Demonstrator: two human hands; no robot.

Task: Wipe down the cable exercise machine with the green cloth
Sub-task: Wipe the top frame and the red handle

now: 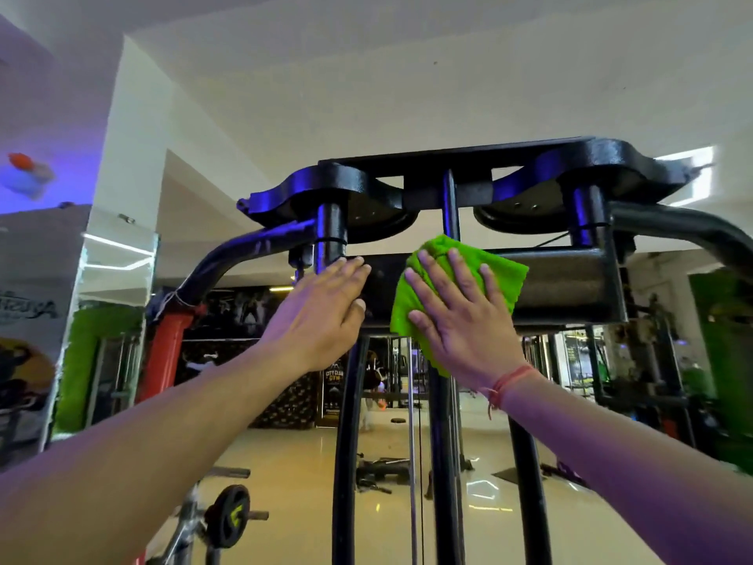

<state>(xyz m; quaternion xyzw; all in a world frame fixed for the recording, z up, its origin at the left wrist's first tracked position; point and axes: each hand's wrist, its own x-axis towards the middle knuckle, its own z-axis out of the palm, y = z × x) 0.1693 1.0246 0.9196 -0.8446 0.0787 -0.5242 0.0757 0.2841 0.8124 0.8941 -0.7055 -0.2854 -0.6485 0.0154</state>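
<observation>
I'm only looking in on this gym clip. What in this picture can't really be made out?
- Crossbar, head view: the part under the cloth and right hand is hidden, so how clean it is there cannot be told.
- Machine's base: cut off by the bottom edge.
- Left hand: only its back shows; the palm and whatever it touches are hidden.
- Poster beyond the posts: the small print is too tiny to read.

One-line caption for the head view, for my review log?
Right hand presses green cloth flat against the cable machine's black crossbeam; left hand rests open beside it.
</observation>
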